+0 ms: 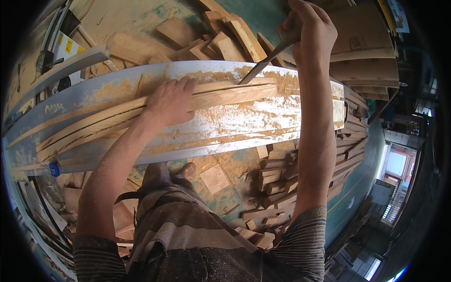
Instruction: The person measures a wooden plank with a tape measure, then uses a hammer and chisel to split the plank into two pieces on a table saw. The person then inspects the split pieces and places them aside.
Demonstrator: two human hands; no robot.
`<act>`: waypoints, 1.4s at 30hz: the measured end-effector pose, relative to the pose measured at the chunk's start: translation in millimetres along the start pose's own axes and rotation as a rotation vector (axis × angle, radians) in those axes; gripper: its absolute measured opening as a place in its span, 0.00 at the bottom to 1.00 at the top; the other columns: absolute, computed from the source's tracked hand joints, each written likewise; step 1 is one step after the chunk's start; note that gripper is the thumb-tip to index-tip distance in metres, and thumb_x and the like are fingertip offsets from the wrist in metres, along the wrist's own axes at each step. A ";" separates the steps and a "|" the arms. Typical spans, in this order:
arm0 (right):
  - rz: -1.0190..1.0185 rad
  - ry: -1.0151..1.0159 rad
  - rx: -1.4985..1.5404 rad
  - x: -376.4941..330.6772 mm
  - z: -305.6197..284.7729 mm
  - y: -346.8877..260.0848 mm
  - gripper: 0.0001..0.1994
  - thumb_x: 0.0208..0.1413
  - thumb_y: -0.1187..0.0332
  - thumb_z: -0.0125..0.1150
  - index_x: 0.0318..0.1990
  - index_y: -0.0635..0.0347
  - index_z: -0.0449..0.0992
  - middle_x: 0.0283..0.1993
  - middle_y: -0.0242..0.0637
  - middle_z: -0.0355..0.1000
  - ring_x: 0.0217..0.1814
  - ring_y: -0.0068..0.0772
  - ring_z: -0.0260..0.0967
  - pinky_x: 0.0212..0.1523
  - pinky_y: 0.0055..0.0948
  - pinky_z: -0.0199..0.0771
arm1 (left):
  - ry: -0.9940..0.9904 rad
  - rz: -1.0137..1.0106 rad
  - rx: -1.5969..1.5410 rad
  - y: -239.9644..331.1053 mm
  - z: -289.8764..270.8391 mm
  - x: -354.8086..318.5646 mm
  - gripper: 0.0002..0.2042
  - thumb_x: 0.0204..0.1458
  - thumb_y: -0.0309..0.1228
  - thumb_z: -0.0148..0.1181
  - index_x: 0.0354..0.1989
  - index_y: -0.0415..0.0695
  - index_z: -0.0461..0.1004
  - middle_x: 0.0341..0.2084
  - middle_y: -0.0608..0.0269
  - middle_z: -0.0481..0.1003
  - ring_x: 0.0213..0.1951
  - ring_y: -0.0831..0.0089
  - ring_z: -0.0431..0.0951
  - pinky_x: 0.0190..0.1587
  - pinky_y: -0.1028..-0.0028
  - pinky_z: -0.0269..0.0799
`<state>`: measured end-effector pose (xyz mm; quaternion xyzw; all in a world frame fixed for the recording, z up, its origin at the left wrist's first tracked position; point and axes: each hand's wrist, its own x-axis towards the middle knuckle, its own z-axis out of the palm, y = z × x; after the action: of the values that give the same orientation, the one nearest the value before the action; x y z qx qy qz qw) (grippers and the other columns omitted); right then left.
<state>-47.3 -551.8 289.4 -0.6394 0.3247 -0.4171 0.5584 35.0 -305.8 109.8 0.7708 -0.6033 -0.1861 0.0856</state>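
Note:
A long pale wooden piece (230, 96) with dark grooves or gaps along its length lies across the sawdust-covered metal table (244, 124). My left hand (171, 103) is closed over its middle, fingers wrapped across the far edge. Raised at the upper right, my right hand (314, 35) grips a flat, dark, tapering metal tool (273, 55). The tool slants down to the left, and its narrow tip meets the wood's groove near the right end. Its upper end is hidden in my fist, so its exact kind cannot be told.
Wood offcuts (225, 40) are heaped beyond the table. More wooden blocks (277, 183) lie stacked on the floor at the near right. A blue tape measure (55, 169) sits at the table's left edge. Flat boards (361, 47) are piled at the far right.

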 end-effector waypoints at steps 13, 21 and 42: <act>-0.031 -0.009 -0.189 -3.1 -3.7 15.0 0.07 0.52 0.71 0.66 0.32 0.68 0.78 0.20 0.34 0.71 0.18 0.24 0.67 0.20 0.25 0.68 | 0.082 0.037 -0.002 -3.4 5.6 -0.5 0.37 0.40 0.40 0.69 0.61 0.37 0.65 0.57 0.47 0.72 0.52 0.52 0.77 0.55 0.58 0.74; -0.013 -0.206 -0.532 5.4 -41.4 -10.9 0.11 0.53 0.66 0.64 0.32 0.68 0.79 0.23 0.39 0.76 0.22 0.34 0.75 0.29 0.31 0.76 | 0.130 0.055 0.007 -1.9 11.5 1.1 0.35 0.41 0.39 0.69 0.58 0.39 0.65 0.55 0.48 0.72 0.51 0.51 0.77 0.55 0.57 0.74; -0.363 -0.478 -1.587 32.2 -69.5 -19.2 0.09 0.50 0.66 0.61 0.26 0.59 0.85 0.26 0.49 0.79 0.31 0.54 0.79 0.37 0.47 0.81 | 0.157 0.062 0.048 -4.0 13.3 -2.6 0.36 0.40 0.41 0.69 0.59 0.40 0.65 0.55 0.49 0.73 0.51 0.50 0.77 0.55 0.57 0.73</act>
<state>-96.4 -607.8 315.8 -0.9549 0.2867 -0.0024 -0.0778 32.8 -301.1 96.6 0.7656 -0.6228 -0.1078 0.1196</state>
